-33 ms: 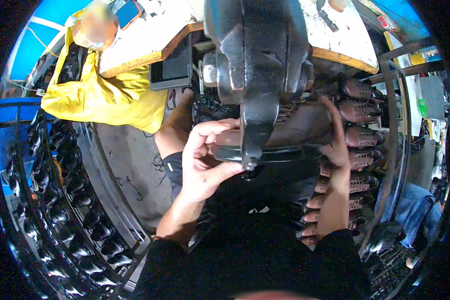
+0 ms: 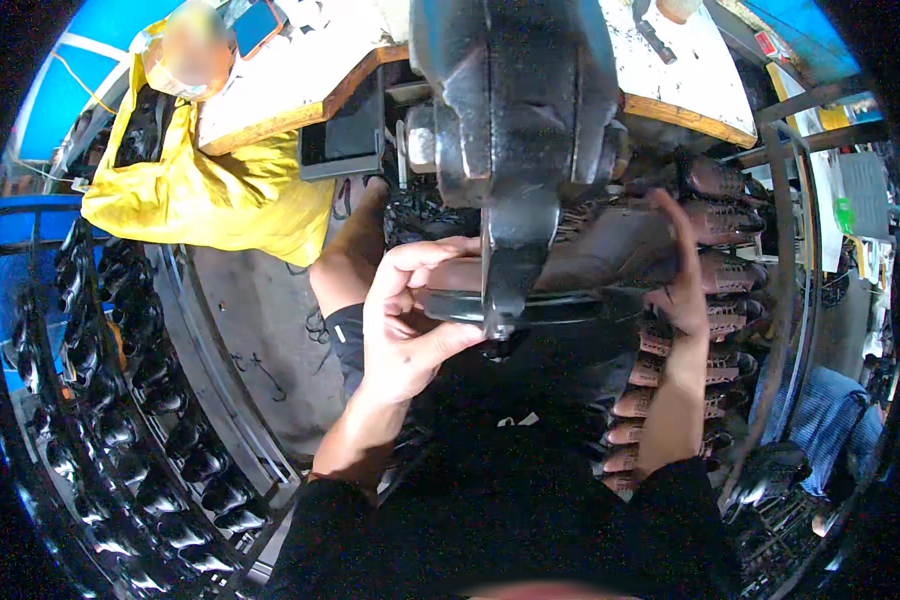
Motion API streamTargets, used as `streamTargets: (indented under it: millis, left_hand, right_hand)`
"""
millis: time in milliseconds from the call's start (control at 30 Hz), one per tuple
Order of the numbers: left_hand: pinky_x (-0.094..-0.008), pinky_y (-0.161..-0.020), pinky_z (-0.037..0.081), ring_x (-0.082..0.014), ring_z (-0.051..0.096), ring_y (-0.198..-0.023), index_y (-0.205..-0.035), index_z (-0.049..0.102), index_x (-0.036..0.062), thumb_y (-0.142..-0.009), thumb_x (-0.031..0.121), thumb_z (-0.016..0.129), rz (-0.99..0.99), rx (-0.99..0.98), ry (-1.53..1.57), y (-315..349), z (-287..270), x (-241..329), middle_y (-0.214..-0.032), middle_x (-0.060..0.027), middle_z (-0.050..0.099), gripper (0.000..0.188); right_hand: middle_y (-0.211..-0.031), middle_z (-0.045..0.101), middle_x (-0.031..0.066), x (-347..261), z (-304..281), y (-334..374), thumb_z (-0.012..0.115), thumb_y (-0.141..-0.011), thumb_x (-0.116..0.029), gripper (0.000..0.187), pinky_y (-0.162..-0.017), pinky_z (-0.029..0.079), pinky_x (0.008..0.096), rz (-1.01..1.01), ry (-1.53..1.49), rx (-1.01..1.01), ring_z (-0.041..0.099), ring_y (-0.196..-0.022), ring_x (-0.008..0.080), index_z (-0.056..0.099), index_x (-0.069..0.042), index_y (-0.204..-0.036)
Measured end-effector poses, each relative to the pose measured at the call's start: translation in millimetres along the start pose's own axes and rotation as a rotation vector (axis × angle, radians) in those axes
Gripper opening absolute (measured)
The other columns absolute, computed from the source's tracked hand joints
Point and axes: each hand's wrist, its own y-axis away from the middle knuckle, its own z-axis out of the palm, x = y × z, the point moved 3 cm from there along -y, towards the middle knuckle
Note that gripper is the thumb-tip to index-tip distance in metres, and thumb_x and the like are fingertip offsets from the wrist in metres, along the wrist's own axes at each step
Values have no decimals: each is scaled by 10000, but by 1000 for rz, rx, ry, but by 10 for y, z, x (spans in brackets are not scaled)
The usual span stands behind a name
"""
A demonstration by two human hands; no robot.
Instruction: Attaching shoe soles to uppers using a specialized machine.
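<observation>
We've got a brown shoe (image 2: pixel 610 245) at the machine (image 2: pixel 520 110), whose arm crosses the shoe's middle. Probably lightish: bendy up top, stiffer and maybe slick along the glossy black sole (image 2: pixel 582 308), so we'd grab both ends. Left of the machine, our left hand (image 2: pixel 402 315) pinches one end; right of it, our right hand (image 2: pixel 682 270) is blurry, can't tell if it's gripping.

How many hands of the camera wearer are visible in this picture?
2: the left hand grips the brown shoe's left end; the right hand is at its right end.
</observation>
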Motion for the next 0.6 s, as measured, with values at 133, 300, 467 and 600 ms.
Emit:
streamTargets:
  millis: [133,300,467,600]
  left_hand:
    - [-438,-1079,417,-334,517,-1289,-1291,467,40,-779,5,778,61,54,189,-7,28,19,-1366,-232,528,600]
    - [-479,-1119,389,-382,393,-1389,-1391,420,73,-852,53,726,-100,188,347,179,-175,-92,-1453,-163,454,620]
    - [-491,-1107,407,-379,354,-1411,-1427,391,89,-880,110,711,-108,209,455,223,-336,-175,-1480,-150,417,635]
    - [-317,-768,576,-172,642,-877,-1346,414,155,-836,148,713,-67,362,282,294,-505,-23,-1040,-39,609,591]
  right_hand:
    - [-1473,466,83,-485,-161,-58,774,-505,72,1041,-1146,336,374,-92,267,86,425,-1360,235,415,-78,-1470]
    - [-1259,602,238,-1053,-98,-23,758,-615,67,948,-921,527,377,-151,523,82,669,-1034,333,366,-15,-1474]
    - [-1316,569,242,-1142,305,-90,826,-730,-197,918,-928,527,423,479,-847,259,659,-1065,340,337,60,-1463]
    - [-1448,480,196,-1030,424,64,796,-762,-215,795,-1123,363,466,-316,14,-2,489,-1312,319,433,50,-1418]
